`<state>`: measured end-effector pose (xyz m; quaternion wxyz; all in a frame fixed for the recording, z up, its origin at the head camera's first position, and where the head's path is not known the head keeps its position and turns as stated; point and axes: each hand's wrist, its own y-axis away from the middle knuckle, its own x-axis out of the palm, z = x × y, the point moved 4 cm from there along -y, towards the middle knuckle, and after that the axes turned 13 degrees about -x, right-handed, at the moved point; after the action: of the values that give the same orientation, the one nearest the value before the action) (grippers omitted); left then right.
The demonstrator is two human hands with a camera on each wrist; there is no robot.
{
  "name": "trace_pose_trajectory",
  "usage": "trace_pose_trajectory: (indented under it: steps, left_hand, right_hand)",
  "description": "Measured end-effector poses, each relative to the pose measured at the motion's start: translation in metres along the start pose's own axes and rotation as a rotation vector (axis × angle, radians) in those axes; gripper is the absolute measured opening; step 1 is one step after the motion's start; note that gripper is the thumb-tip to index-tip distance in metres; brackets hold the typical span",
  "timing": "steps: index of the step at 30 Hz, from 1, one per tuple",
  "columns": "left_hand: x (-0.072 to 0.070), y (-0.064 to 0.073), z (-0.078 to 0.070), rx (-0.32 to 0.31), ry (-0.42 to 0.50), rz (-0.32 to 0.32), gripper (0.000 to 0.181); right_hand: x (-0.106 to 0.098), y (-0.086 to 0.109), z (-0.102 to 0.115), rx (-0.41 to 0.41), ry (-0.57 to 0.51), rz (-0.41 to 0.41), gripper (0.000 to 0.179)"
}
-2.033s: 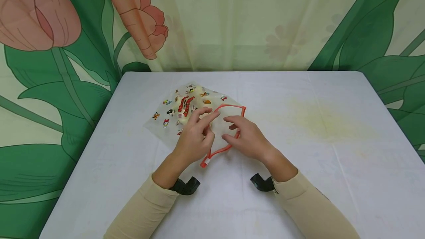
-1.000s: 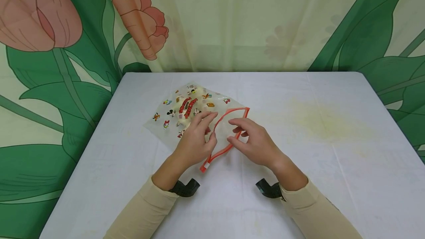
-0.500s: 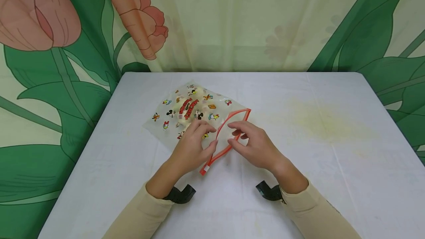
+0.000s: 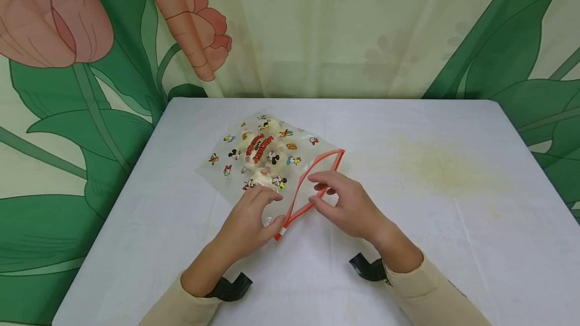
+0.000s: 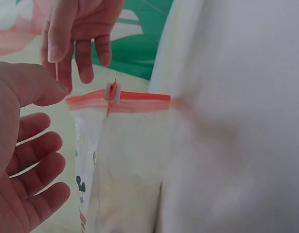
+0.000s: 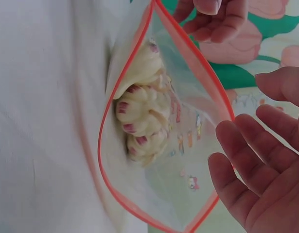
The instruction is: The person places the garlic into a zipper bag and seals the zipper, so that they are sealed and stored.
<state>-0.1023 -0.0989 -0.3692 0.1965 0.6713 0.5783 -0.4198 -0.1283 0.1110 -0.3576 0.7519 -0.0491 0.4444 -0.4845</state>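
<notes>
A clear zipper bag (image 4: 254, 150) printed with cartoon characters lies on the table, its red-edged mouth gaping toward the right hand. Inside, the right wrist view shows several pale cream lumps (image 6: 144, 109) with dark pink patches. My left hand (image 4: 246, 220) hovers over the bag's near side, fingers loosely bent, thumb by the corner with the white slider (image 5: 113, 92). In the left wrist view nothing lies between its fingers. My right hand (image 4: 346, 202) is at the mouth's right edge with relaxed fingers. Its fingertips (image 6: 222, 160) overlap the red rim (image 6: 222, 92) in the right wrist view.
A white cloth covers the table (image 4: 453, 245). Behind it hangs a curtain (image 4: 340, 29) with large tulips and leaves. Black wrist devices (image 4: 233, 286) stick out from both beige sleeves (image 4: 181, 306).
My left hand has moved from the bag's mouth down and left toward its near corner, uncovering more of the print. My right hand has shifted slightly right and nearer. The mouth has tilted slightly rightward.
</notes>
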Motion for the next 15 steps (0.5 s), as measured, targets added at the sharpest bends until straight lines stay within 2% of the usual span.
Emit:
trace_pose_trajectory:
  steps: [8, 15]
  left_hand:
    - [0.0, 0.011, 0.007, -0.026, -0.012, 0.025, 0.046]
    - [0.008, 0.02, 0.014, -0.067, -0.034, 0.062, 0.058]
  right_hand:
    - [0.007, 0.002, 0.004, -0.059, -0.022, 0.007, 0.036]
    - [0.01, 0.004, 0.007, -0.054, -0.043, 0.022, 0.039]
